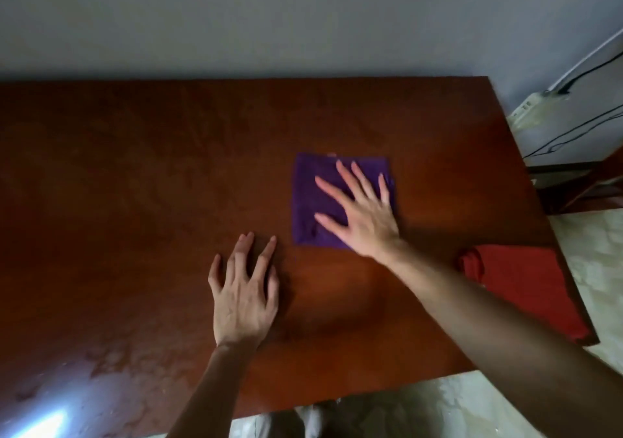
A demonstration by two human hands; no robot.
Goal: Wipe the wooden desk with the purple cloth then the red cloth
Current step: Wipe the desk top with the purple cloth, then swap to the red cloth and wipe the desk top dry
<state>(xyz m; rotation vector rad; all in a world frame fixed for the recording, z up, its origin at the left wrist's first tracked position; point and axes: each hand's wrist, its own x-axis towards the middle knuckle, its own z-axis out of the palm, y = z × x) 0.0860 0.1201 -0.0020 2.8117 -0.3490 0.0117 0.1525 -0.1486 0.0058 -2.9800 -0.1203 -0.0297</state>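
Observation:
A folded purple cloth [315,201] lies flat on the wooden desk [135,174], right of centre. My right hand [362,215] presses down on it with the fingers spread, covering its right half. My left hand [244,289] rests flat on the bare wood just to the lower left of the cloth, fingers apart and holding nothing. A red cloth [519,285] lies near the desk's right edge, partly hidden behind my right forearm.
A grey wall runs behind the desk's far edge. To the right stand a white power strip [536,103] with black cables and a dark wooden piece of furniture [580,181]. Pale floor shows beyond the right and near edges. Glare marks the desk's near left corner.

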